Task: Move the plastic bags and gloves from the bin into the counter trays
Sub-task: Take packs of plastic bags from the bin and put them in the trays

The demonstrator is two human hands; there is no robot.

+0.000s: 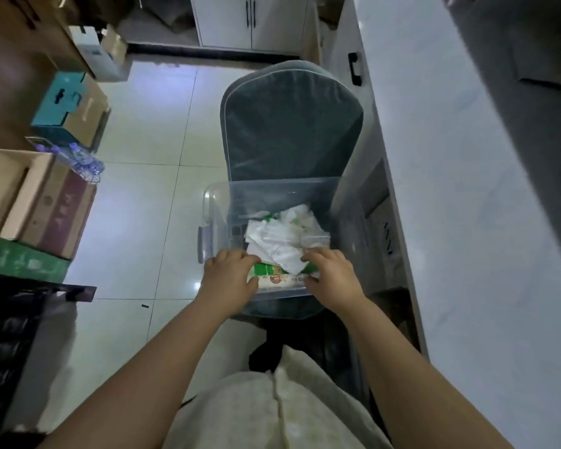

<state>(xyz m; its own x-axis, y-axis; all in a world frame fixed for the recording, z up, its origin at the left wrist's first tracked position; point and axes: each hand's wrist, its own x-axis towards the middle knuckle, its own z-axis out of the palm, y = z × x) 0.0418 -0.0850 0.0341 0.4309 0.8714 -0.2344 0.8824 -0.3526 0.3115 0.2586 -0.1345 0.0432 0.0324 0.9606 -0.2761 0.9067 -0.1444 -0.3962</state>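
Clear, smooth plastic for the bin (219, 202), see-through at its walls. Thin crinkled white plastic film for the bags (282, 238), softly shiny; glossy printed green and white packet (272, 275) under them. Matt grey-green cloth with pale piping on the chair back (289, 124). Glossy pale tile on the floor (143, 196), throwing back light. Smooth white bench (460, 189) top, faintly veined like stone. Matt brown cardboard in the boxes (20, 189) at left. Rough cream knit cloth on the garment (272, 409).
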